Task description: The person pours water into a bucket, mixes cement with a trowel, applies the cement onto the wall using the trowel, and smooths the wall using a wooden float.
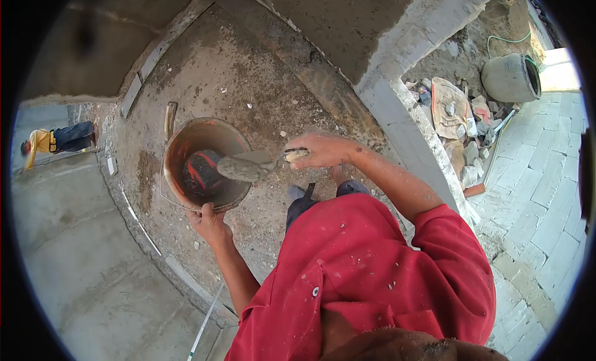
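Observation:
A mortar-stained bucket (233, 137) is tilted so that its mouth faces me, with dark and red-orange patches showing on its bottom inside. My left hand (210, 223) grips the lower rim of the bucket, thumb over the edge. In my right hand (320, 150) is the handle of a trowel (245, 167), closed in my fingers. Wet grey mortar lies on the trowel's blade, which reaches over the right side of the bucket's mouth. Whether the blade touches the rim, I cannot tell.
A wooden-handled tool (170, 120) stands beside the bucket. Small debris dots the dirt floor (248, 81). Plastered walls (74, 237) bound it. Beyond the block wall (403, 112) are rubble (465, 131) and a barrel (509, 78). Another person (59, 140) bends at the far left.

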The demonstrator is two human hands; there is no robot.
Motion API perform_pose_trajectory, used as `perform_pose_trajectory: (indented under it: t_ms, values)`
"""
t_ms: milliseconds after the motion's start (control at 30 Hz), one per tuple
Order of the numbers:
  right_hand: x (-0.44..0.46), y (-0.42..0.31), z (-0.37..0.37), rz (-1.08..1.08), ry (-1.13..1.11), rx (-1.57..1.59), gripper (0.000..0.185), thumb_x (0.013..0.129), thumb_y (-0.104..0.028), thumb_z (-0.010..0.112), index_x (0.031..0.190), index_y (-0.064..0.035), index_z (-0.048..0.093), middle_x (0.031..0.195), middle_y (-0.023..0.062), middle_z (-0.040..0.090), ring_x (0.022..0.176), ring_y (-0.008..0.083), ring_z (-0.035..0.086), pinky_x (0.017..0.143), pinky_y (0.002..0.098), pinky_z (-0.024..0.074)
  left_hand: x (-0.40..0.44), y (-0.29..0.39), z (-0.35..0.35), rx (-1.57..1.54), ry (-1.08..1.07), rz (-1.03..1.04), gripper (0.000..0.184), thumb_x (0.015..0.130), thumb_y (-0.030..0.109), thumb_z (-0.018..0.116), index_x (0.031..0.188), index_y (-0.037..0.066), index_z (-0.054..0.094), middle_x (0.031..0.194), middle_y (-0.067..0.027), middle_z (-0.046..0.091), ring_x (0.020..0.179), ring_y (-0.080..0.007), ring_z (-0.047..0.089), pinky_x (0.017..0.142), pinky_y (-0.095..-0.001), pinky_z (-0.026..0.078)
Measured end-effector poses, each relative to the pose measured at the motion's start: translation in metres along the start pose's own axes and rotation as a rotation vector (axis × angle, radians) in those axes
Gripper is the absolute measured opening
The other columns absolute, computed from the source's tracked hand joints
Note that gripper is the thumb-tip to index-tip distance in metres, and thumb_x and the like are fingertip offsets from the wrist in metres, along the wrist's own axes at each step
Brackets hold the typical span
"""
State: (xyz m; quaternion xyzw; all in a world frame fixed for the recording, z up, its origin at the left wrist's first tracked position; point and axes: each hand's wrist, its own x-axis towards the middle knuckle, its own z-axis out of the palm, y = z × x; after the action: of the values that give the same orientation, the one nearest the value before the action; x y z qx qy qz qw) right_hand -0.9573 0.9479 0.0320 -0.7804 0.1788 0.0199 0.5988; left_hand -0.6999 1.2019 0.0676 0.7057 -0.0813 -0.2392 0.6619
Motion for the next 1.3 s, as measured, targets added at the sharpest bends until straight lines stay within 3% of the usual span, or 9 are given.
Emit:
perform_pose_trajectory:
  t_ms: [100,200,300,433,500,600,767,967,1300]
  values:
    - [-0.031,0.098,-0.06,0.265,-0.243,0.319,0.051,0.099,-0.041,0.072,0.126,0.0008,0.066,0.093,0.0074,0.069,0.079,0.0159,0.066,0.074,0.0364,0.0527,-0.002,-0.024,-0.006,0.031,0.037,-0.071,0.062,0.086,-0.004,0.051,0.147,0.007,0.044,0.131,-0.0174,0.06,0.099,-0.0304,0.073,0.07,-0.0425,0.069]
    - [-0.083,0.206,-0.141,0.422,0.397,0.305,0.041,0.101,-0.034,0.071,0.124,-0.0008,0.067,0.077,-0.0011,0.063,0.063,0.0078,0.055,0.057,0.0251,0.0436,-0.001,-0.041,-0.006,0.097,0.026,-0.128,0.059,0.085,-0.006,0.049,0.144,0.006,0.047,0.128,-0.0153,0.062,0.104,-0.0312,0.073,0.074,-0.0435,0.07]
    - [-0.149,0.104,-0.213,0.39,0.844,0.113,0.045,0.1,-0.031,0.069,0.13,0.0012,0.068,0.07,-0.0019,0.057,0.058,0.0048,0.053,0.05,0.0249,0.0414,-0.006,-0.035,0.011,0.164,-0.003,-0.187,0.057,0.086,-0.005,0.049,0.142,0.006,0.048,0.126,-0.015,0.063,0.103,-0.0305,0.074,0.074,-0.0437,0.07]
    - [-0.155,0.012,-0.187,0.201,0.901,-0.374,0.048,0.095,-0.028,0.071,0.133,0.0014,0.066,0.104,0.0141,0.075,0.088,0.0232,0.072,0.08,0.0354,0.0553,-0.004,-0.024,0.045,0.091,-0.081,-0.188,0.056,0.086,-0.004,0.053,0.141,0.005,0.05,0.121,-0.0126,0.066,0.085,-0.0221,0.073,0.058,-0.0318,0.064]
    - [-0.132,-0.014,-0.163,0.199,0.703,-0.602,0.051,0.091,-0.025,0.071,0.138,-0.0068,0.065,0.128,0.0249,0.07,0.109,0.0424,0.069,0.096,0.0441,0.0555,0.006,-0.017,0.067,0.02,-0.157,-0.097,0.056,0.085,-0.004,0.052,0.14,0.005,0.05,0.118,-0.0121,0.066,0.083,-0.0216,0.074,0.059,-0.0322,0.065]
    - [-0.08,-0.066,-0.123,0.161,0.48,-0.836,0.042,0.089,-0.021,0.072,0.128,-0.0072,0.068,0.114,0.0193,0.072,0.102,0.0369,0.073,0.088,0.0468,0.0578,0.015,-0.008,0.083,-0.016,-0.254,0.001,0.056,0.083,-0.005,0.052,0.138,0.002,0.053,0.114,-0.0108,0.067,0.08,-0.0192,0.073,0.06,-0.0317,0.064]
    - [-0.008,-0.096,-0.04,0.205,0.322,-0.986,0.032,0.087,-0.015,0.071,0.119,-0.0081,0.067,0.104,0.0149,0.071,0.097,0.0333,0.074,0.078,0.0468,0.0572,0.015,0.021,0.114,0.062,-0.305,0.31,0.062,0.082,-0.007,0.048,0.144,-0.005,0.05,0.129,-0.0116,0.063,0.114,-0.0197,0.063,0.102,-0.0318,0.05]
    - [0.047,-0.16,-0.056,-0.167,0.667,-1.363,0.04,0.087,-0.01,0.071,0.126,-0.0081,0.062,0.102,0.0117,0.071,0.093,0.0287,0.075,0.078,0.0379,0.0543,0.01,0.064,0.098,0.119,-0.317,0.478,0.063,0.082,-0.005,0.05,0.145,-0.007,0.052,0.127,-0.0118,0.063,0.107,-0.0162,0.061,0.095,-0.0275,0.048]
    - [0.042,-0.154,-0.054,-0.011,0.317,-1.016,0.029,0.084,-0.016,0.071,0.112,-0.0143,0.079,0.1,0.0174,0.077,0.098,0.0353,0.075,0.082,0.0461,0.0604,0.014,0.108,0.055,0.184,-0.384,0.489,0.064,0.082,-0.003,0.051,0.145,-0.004,0.055,0.12,-0.0069,0.066,0.094,-0.0098,0.06,0.079,-0.0219,0.049]
